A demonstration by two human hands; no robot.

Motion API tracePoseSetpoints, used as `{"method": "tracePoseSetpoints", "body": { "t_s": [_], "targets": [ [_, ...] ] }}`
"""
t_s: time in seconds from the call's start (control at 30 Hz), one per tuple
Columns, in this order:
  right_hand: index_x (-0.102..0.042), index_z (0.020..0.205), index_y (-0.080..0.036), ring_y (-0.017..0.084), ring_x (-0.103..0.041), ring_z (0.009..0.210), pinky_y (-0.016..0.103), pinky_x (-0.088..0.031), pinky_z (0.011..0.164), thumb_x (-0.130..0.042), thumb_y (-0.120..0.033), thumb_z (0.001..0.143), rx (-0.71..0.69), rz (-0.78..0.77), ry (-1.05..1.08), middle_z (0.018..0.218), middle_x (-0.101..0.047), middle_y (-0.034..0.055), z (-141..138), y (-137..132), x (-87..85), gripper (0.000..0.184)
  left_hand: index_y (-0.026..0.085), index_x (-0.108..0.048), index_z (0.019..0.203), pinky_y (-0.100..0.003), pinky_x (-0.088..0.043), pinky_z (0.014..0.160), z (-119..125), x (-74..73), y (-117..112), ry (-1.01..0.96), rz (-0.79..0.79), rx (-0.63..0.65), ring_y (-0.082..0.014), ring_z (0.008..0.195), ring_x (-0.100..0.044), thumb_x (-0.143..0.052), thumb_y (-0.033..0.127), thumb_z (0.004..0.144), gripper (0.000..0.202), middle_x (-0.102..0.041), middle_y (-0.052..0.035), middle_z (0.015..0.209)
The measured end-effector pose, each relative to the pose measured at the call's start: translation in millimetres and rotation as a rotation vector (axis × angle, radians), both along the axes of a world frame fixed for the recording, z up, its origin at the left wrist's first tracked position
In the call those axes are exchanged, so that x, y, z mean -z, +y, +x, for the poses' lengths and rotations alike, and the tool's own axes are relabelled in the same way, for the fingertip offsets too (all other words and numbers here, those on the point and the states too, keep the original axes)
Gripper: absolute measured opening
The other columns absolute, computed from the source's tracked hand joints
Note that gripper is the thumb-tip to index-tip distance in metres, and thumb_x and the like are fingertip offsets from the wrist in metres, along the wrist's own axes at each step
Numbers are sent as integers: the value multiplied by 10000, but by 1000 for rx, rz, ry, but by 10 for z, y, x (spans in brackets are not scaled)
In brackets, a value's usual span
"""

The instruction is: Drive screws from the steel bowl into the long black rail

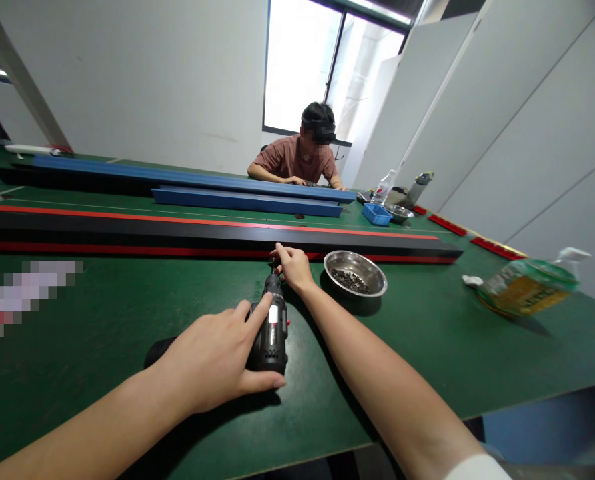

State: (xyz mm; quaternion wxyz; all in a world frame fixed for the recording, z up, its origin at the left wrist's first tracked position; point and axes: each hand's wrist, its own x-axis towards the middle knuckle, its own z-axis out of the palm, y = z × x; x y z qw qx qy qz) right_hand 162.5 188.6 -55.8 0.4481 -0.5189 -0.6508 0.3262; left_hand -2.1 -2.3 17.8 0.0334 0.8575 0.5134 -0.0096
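The drill (269,350) has a body of black plastic, mostly matt with a soft shine along its back, and a smooth, pale label (273,315). The bowl (375,277) is thin, polished metal with bright reflections; the bits (350,281) inside are probably dark metal, though too small to be sure. The long black bar (202,233) has a smooth, satin face with red edges. The blue bars (247,202) are smooth and low in sheen. The green tabletop (402,373) is smooth, faintly glossy. The jug (527,287) is shiny, see-through plastic; the shirt (287,159) is matt cloth.
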Motion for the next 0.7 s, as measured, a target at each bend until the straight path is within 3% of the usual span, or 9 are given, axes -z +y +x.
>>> {"method": "tracePoseSetpoints", "body": {
  "t_s": [0.7],
  "targets": [
    [-774,901,-169,129,-648,559,230,-494,579,-478,-573,963,-2,-6,20,850,-756,59,-7,-8,-6,505,216,-147,1628,-473,-558,773,-6,9,-2,11,3,2,-373,950,-704,-443,814,830,1041,-637,-173,1235]
  ]
}}
